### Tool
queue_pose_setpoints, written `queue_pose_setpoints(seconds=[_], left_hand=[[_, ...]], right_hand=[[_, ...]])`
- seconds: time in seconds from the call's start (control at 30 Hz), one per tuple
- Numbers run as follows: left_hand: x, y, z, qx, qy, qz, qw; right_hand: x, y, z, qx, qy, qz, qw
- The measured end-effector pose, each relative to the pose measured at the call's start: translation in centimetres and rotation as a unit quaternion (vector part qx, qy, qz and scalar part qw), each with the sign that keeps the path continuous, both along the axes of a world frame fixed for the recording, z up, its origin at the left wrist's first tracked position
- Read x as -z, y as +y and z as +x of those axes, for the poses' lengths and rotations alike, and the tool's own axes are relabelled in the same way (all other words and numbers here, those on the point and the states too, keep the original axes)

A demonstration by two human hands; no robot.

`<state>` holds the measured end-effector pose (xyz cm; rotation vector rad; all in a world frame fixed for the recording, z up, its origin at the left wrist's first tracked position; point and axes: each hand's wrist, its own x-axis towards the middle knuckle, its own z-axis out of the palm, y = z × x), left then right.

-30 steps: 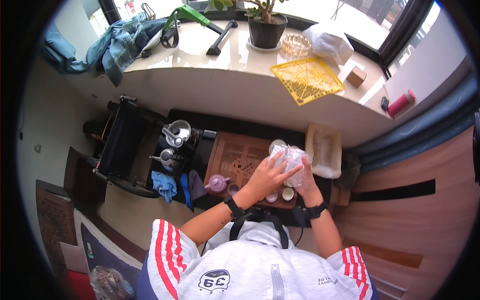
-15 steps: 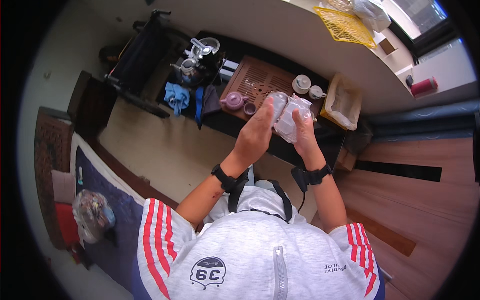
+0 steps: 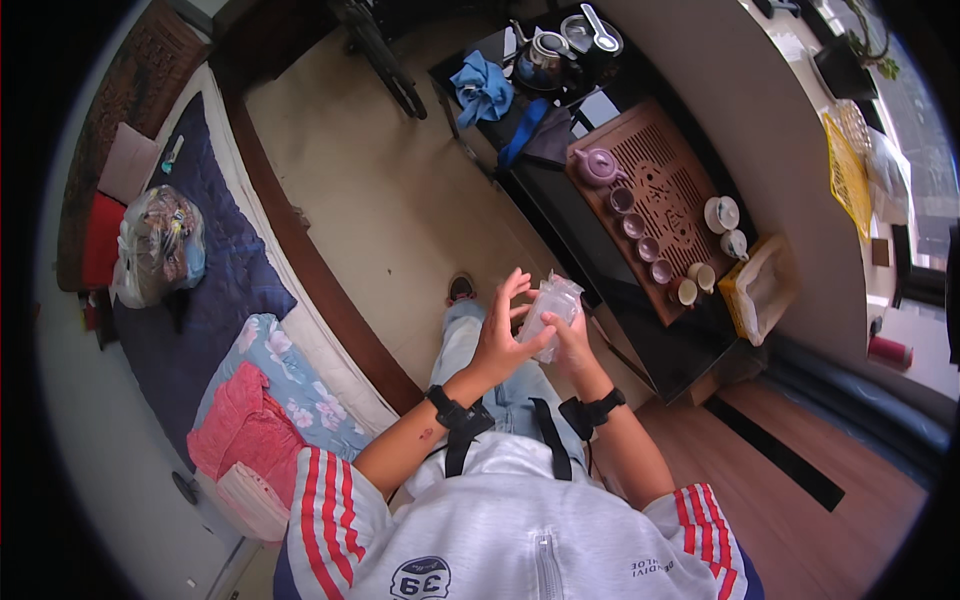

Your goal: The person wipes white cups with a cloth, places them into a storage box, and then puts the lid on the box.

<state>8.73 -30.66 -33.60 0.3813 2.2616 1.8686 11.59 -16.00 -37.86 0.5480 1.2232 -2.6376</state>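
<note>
In front of my body, above my legs, my right hand (image 3: pixel 572 345) is closed around clear plastic packs (image 3: pixel 552 306), whitish and crinkled; how many there are I cannot tell. At their left side is my left hand (image 3: pixel 500 335), its fingers spread and slightly bent. Its thumb reaches to the lower edge of the packs and seems to touch them. What the packs contain is too unclear to make out.
Right of my hands stands a black table (image 3: pixel 545 195) with a brown slatted tea tray (image 3: pixel 620 255), a purple teapot (image 3: pixel 599 167) and several cups. A yellow-rimmed bin (image 3: pixel 745 305) adjoins it. On the left, a bed (image 3: pixel 215 230) bears a stuffed plastic bag (image 3: pixel 158 245) and folded cloths.
My view and body have turned left, away from the tea table. The packs, held apart between both hands before, are now together in my right hand, and my left fingers have spread.
</note>
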Motion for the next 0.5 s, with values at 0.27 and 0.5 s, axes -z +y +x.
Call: queue_pose_setpoints(seconds=[0.27, 0.5], left_hand=[[20.6, -8.9, -7.1, -0.019, -0.237, -0.036, 0.971], [44.9, -11.0, -21.7, 0.091, -0.261, -0.080, 0.958]], right_hand=[[19.7, -7.0, -9.5, -0.123, -0.098, 0.052, 0.986], [43.6, -6.3, -23.1, -0.289, -0.141, 0.042, 0.946]])
